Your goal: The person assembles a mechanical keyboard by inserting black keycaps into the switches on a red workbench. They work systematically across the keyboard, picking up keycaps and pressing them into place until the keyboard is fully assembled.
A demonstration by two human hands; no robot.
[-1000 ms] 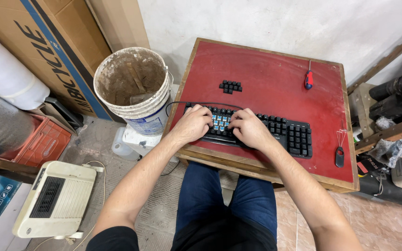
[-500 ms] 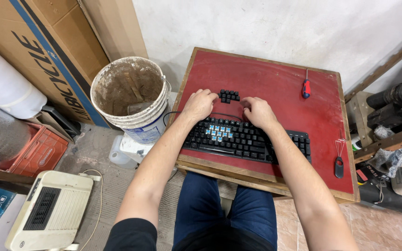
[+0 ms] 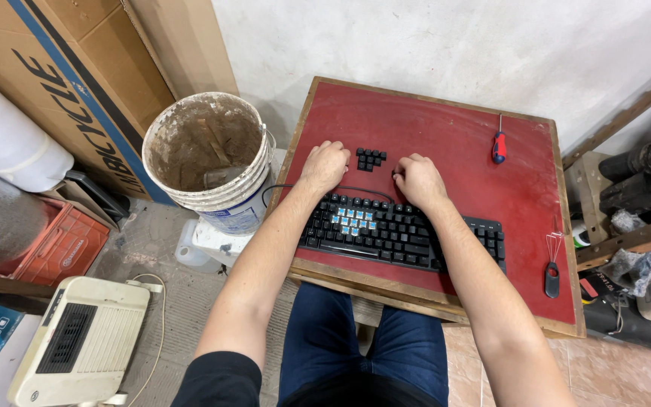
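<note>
While our left hand (image 3: 325, 166) and right hand (image 3: 418, 179) rest loosely curled, gripping nothing, either side of the small black keycap pile (image 3: 371, 159) mid-desk, beyond the black mechanical keyboard (image 3: 401, 232) with its bare switches, pulling more caps looks next.

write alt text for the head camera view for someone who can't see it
Seen from above, a seated person rests the left hand and right hand beside a small pile of black keycaps, beyond a black keyboard with several caps removed, on a red-topped table. A red screwdriver lies farther right.
</note>
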